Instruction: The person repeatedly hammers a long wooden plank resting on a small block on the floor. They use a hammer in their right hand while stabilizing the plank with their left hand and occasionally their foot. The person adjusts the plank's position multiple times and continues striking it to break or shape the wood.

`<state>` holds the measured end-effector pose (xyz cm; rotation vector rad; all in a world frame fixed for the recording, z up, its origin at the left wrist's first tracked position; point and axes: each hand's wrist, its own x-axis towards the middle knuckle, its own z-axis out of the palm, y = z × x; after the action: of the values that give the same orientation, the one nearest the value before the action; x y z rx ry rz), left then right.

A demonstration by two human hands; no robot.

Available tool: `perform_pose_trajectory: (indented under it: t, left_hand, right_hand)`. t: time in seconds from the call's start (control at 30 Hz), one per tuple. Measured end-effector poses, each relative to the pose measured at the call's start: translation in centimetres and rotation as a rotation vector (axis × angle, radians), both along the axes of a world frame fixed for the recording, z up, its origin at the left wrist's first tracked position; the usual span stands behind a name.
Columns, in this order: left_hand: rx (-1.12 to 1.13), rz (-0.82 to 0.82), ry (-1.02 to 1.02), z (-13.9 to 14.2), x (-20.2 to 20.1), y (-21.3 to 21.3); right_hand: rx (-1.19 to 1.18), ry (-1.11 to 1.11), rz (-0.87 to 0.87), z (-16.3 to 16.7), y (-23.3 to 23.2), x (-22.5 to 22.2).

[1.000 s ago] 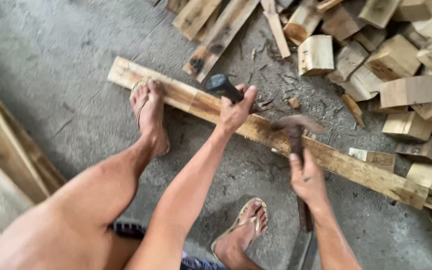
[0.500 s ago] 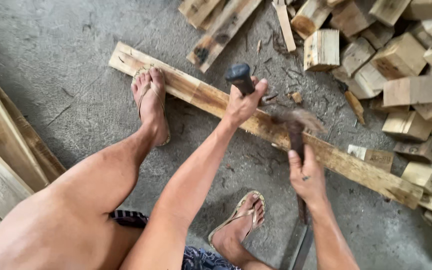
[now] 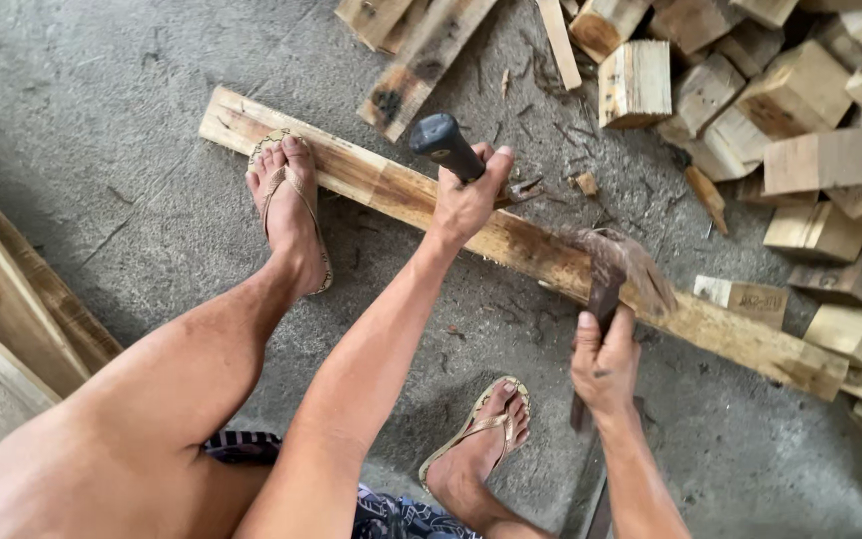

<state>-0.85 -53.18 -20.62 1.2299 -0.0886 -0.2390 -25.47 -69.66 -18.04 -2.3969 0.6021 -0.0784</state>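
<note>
Barely any shift since half a second ago: the left hand [image 3: 466, 200] stays wrapped around the dark-handled tool [image 3: 446, 145], its head hidden behind the fist, pressed onto the long plank [image 3: 371, 180] lying across the concrete floor [image 3: 102, 90]. Right hand [image 3: 606, 364] has its fingers [image 3: 591, 334] curled tight on the hammer [image 3: 611, 269], whose head is a motion blur over the plank. One sandalled foot [image 3: 291, 215] pins the plank's far end. Cut wood blocks [image 3: 815, 160] pile up top right; one pale block [image 3: 745, 296] beside the plank carries a small printed mark, unreadable.
</note>
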Motion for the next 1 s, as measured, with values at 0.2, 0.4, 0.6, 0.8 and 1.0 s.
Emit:
perform_pose_trajectory:
  t: [0.2,0.4,0.6,0.8,1.0]
  left_hand:
    - [-0.040,-0.011,-0.012,0.3,0.0,-0.9]
    - [-0.079,-0.028,0.082,1.2,2.3,-2.7]
    - [0.006,-0.452,0.016,2.0,2.9,-8.8]
    - [0.286,-0.644,-0.112,2.9,-0.2,-10.6]
    - [0.258,-0.613,-0.110,3.3,-0.7,-9.4]
  right_hand:
    - [-0.200,0.369,0.120,-1.5,1.6,0.5]
    - [-0.114,0.168,0.063,-3.4,1.5,-4.0]
    - [0.160,0.390,-0.112,-6.2,2.9,-5.7]
    - [0.269,0.152,-0.039,-3.8,3.2,-7.4]
    - [0.099,0.050,0.304,-1.9,1.0,-6.1]
